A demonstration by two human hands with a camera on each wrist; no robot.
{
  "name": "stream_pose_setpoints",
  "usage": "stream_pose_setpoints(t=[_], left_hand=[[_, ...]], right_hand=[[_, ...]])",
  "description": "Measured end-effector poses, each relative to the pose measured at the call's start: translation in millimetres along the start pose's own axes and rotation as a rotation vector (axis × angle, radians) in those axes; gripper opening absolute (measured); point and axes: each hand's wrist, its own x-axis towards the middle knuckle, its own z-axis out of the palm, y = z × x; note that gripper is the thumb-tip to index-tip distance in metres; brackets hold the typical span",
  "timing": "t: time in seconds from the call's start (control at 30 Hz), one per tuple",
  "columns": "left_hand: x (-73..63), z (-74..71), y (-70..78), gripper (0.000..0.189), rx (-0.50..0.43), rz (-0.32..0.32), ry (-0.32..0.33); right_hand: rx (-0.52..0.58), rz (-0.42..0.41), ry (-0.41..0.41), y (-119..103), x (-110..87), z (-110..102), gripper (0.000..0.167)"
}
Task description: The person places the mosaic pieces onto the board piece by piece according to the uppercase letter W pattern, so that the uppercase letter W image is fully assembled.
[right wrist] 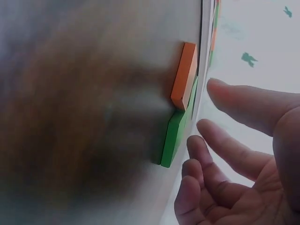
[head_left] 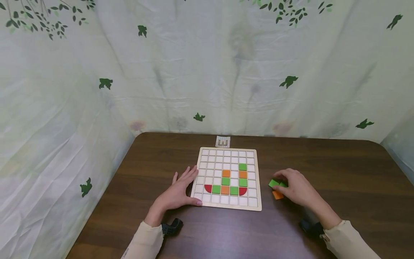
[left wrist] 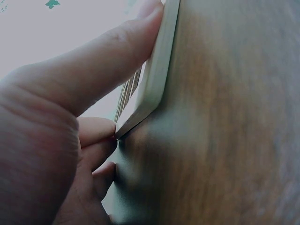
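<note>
A square light-wood board with a grid of white cells lies on the table. Green, orange and red tiles fill some cells, with quarter-round red pieces among them. My left hand rests at the board's near-left corner, its straight thumb along the front edge and its fingers by the left side. To the right of the board, my right hand hovers over loose green tiles and an orange tile. In the right wrist view, a gap shows between thumb and fingers, apart from the green tile.
A small card with a grid pattern lies just beyond the board's far edge. The brown wooden table extends to both sides. A pale cloth curtain with leaf prints hangs behind and to the left.
</note>
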Motion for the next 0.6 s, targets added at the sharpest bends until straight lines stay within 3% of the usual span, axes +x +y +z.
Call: stream_pose_setpoints(t=[0.23, 0.6], left_hand=[[1.0, 0.3, -1.0, 0.114, 0.008, -0.005, -0.002], [-0.1, 0.9, -1.2, 0.114, 0.011, -0.007, 0.006]], right_hand=[[-0.031, 0.044, -0.058, -0.6, 4.9, 0.8, 0.026], [-0.087, 0.023, -0.064, 0.6, 5.8, 1.5, 0.026]])
